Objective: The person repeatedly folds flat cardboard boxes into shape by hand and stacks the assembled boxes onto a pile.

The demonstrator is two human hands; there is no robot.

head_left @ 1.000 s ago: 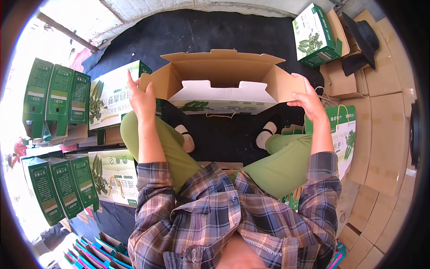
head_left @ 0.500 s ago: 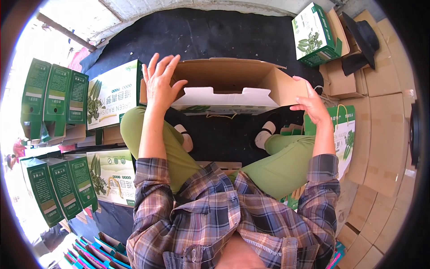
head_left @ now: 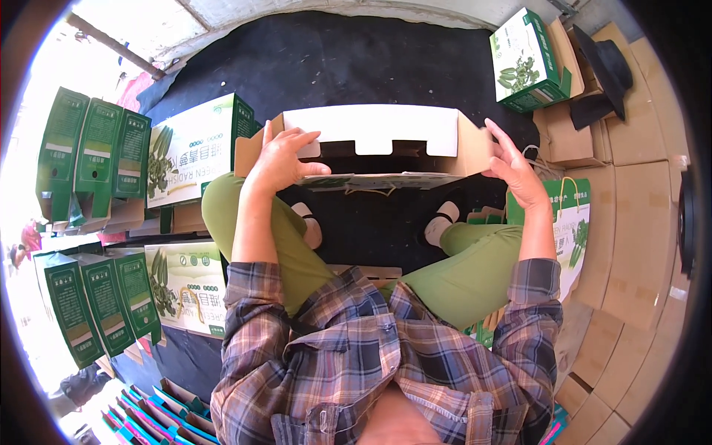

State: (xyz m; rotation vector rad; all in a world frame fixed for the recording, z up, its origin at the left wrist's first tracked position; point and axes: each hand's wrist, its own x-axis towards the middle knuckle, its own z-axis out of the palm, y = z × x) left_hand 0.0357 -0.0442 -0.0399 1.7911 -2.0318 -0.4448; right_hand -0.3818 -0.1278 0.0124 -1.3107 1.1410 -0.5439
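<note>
An open cardboard carton (head_left: 371,132), brown inside and white with green print outside, lies between my knees. Its far long flap, white with notched cutouts, is folded over toward me and covers most of the opening; a dark gap remains along the near edge. My left hand (head_left: 284,159) grips the carton's left end, fingers over the flap and thumb near the opening. At the other end, my right hand (head_left: 517,169) holds the brown side flap (head_left: 473,147) with bent fingers. A cord handle shows on the carton's near face.
Green-and-white cartons (head_left: 191,152) stand in rows on the left. Another finished-looking carton (head_left: 525,63) sits at the far right by a black hat (head_left: 604,74). Flat brown cardboard (head_left: 638,230) lines the right side. Black sheeting (head_left: 356,59) covers the floor.
The far flap has come down over the opening, showing its white side. My left hand has gone from spread fingers to gripping the carton's left end. My right hand has shifted slightly on the side flap.
</note>
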